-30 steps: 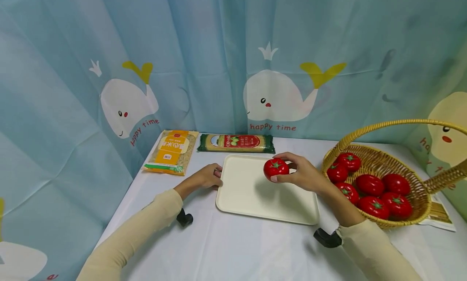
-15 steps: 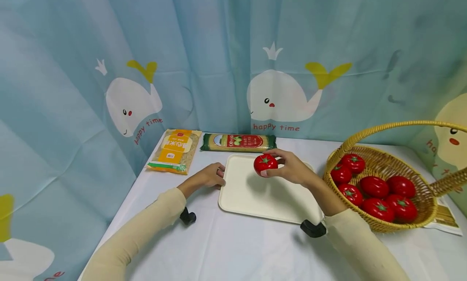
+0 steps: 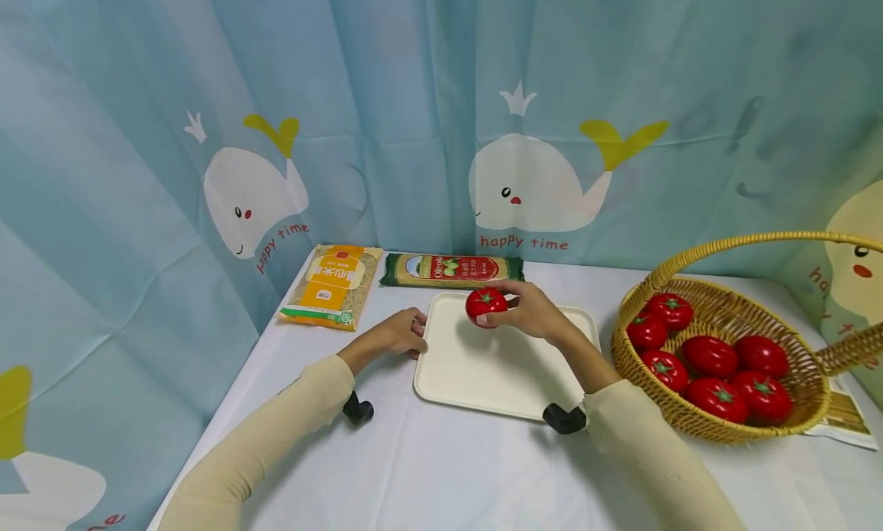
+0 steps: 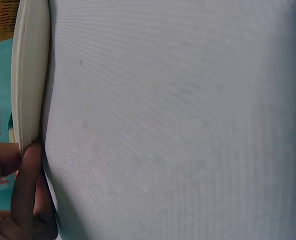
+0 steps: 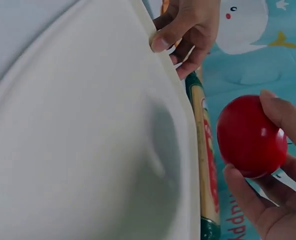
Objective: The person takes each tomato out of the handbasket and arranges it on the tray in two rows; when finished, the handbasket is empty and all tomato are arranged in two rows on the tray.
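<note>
Red and glossy, a tomato (image 3: 480,305) is pinched in the right hand (image 3: 534,314) above the cream tray (image 3: 476,370), its green top plain only in the head view. Left of this grip, the left hand (image 3: 396,333) pinches the tray's rim, clearest in the left wrist view; farther right, a wicker basket (image 3: 640,389) holds other tomatoes (image 3: 717,399) that only the head view shows

I count my two hands (image 3: 398,332), eight visible tomatoes (image 3: 485,304), one basket (image 3: 720,309), one tray (image 3: 483,374), two packets (image 3: 334,286) in full view and one half-hidden flat thing (image 3: 847,417).
</note>
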Action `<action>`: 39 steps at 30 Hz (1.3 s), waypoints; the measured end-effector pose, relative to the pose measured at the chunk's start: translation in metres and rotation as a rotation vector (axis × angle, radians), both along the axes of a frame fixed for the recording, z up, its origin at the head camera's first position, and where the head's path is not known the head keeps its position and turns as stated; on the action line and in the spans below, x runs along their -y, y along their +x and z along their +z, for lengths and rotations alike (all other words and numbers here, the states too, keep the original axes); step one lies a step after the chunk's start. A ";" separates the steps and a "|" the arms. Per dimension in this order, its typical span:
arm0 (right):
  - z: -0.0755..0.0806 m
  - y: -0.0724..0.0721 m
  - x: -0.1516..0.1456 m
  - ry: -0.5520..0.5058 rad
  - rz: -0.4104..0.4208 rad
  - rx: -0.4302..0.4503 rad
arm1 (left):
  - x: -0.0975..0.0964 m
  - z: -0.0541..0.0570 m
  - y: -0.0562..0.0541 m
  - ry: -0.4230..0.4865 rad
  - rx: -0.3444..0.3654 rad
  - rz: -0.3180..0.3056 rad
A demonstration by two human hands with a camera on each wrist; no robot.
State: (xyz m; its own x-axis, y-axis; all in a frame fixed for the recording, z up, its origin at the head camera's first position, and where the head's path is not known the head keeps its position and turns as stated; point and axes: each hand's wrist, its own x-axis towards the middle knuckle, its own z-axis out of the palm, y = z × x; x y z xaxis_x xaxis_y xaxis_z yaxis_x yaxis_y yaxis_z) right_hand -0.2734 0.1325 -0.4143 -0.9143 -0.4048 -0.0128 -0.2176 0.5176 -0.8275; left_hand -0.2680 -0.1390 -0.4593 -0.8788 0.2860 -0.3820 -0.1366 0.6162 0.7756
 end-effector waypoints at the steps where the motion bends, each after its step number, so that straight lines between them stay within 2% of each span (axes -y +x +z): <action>1: -0.001 -0.002 0.002 0.007 -0.003 -0.005 | 0.000 0.000 0.000 -0.002 -0.001 0.001; 16: -0.018 -0.020 0.027 -0.001 -0.069 0.017 | 0.004 0.000 -0.001 -0.027 0.003 0.020; 29: -0.027 -0.033 0.053 0.091 -0.102 -0.033 | 0.002 -0.001 -0.003 -0.014 0.003 0.007; 36: -0.034 -0.036 0.067 0.088 -0.189 -0.013 | 0.001 0.000 -0.004 -0.002 0.021 0.013; 39: -0.035 -0.037 0.071 0.087 -0.197 -0.025 | 0.000 0.002 -0.004 -0.001 0.027 0.013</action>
